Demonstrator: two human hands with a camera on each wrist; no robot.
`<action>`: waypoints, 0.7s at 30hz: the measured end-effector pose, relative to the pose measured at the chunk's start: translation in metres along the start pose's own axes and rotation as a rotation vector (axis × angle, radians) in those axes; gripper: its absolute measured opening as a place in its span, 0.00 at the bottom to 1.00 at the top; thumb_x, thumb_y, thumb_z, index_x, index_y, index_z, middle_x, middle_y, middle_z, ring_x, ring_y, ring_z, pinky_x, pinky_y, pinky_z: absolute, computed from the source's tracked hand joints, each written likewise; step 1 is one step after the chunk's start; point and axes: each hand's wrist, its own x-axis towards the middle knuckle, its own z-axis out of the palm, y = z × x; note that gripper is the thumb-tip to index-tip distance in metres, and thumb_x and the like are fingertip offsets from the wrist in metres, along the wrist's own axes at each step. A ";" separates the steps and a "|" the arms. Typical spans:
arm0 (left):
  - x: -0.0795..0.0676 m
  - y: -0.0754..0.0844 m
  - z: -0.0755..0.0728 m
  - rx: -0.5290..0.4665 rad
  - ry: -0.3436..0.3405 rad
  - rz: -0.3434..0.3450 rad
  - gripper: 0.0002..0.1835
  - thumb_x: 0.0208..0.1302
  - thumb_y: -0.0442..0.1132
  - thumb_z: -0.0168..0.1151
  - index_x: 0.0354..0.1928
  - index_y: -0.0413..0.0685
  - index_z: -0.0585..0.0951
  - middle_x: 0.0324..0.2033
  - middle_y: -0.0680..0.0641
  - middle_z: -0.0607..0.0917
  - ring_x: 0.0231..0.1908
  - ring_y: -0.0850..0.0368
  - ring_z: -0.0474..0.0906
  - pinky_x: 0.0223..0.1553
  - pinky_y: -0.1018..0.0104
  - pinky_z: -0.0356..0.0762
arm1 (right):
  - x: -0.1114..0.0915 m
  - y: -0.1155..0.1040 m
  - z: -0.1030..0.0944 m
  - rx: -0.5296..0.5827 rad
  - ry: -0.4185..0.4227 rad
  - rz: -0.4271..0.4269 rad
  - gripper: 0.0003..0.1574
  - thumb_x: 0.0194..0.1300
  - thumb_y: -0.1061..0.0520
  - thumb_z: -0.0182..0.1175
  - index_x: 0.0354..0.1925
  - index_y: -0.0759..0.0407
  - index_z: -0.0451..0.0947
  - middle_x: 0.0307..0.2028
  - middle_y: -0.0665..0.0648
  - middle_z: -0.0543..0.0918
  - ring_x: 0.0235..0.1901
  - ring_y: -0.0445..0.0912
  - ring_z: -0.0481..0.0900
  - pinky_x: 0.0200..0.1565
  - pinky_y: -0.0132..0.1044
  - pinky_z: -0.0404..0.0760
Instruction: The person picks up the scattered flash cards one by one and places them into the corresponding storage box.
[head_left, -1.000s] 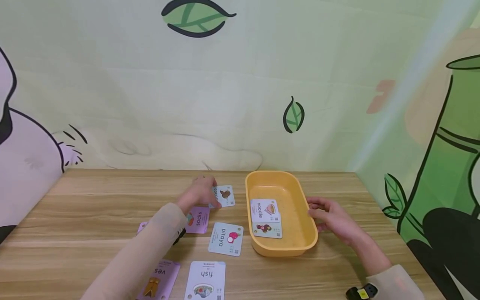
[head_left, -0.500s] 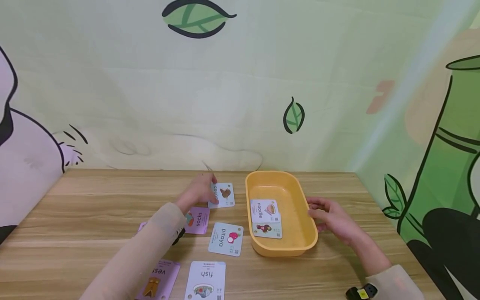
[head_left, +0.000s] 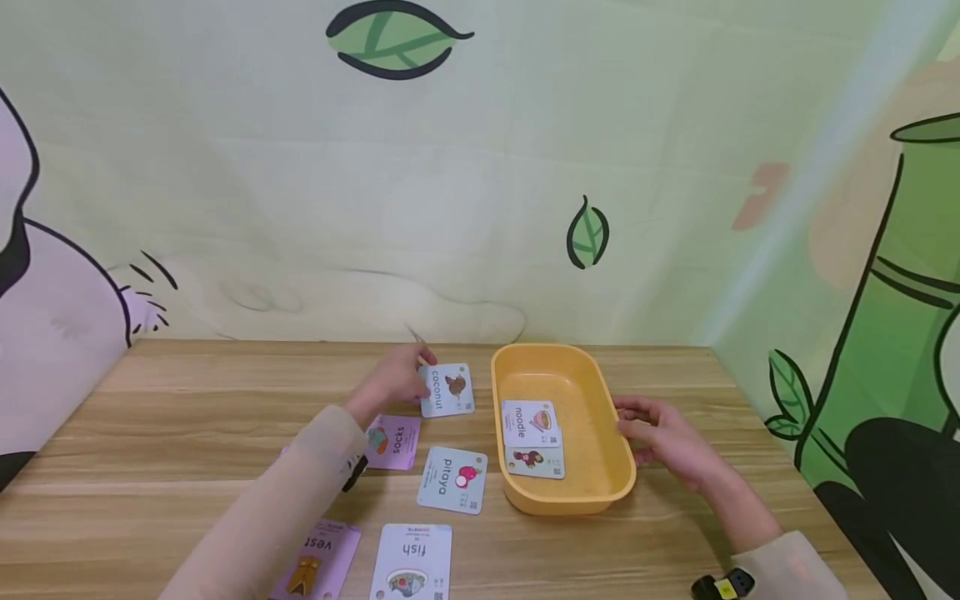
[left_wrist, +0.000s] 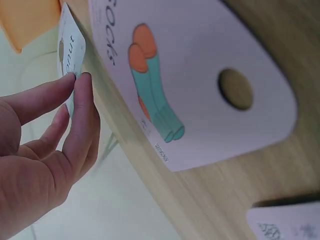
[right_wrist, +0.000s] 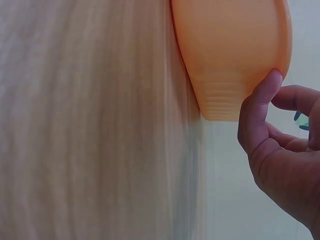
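Note:
At the far side of the table, my left hand [head_left: 393,379] pinches the left edge of the coconut card [head_left: 451,389]. In the left wrist view, the thumb and fingertips meet on that coconut card [left_wrist: 71,52], seen nearly edge-on. A purple socks card [head_left: 397,442] lies just below this hand, and a pitaya card [head_left: 452,479] lies nearer. My right hand [head_left: 663,433] holds the right rim of the yellow plastic basin [head_left: 592,433], its fingertips at the outer wall in the right wrist view. Inside the basin, a noodle card [head_left: 528,423] overlaps another card [head_left: 543,461].
Toward the front lie a fish card [head_left: 411,558] and a purple vest card [head_left: 322,558]. My left sleeve [head_left: 277,500] partly covers the vest card and another purple card. Behind the wooden table [head_left: 225,375] rises a printed backdrop [head_left: 450,183].
My left fingers have shifted on the coconut card, so its whole word now shows; the card has moved slightly up and right. The right hand and basin stay in place.

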 end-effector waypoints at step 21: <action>-0.004 -0.006 -0.009 -0.267 -0.037 -0.006 0.30 0.52 0.16 0.56 0.61 0.32 0.76 0.52 0.33 0.78 0.41 0.46 0.81 0.35 0.64 0.85 | 0.001 0.002 0.000 0.015 0.003 0.002 0.37 0.76 0.59 0.56 0.73 0.77 0.57 0.58 0.72 0.71 0.45 0.49 0.81 0.37 0.42 0.87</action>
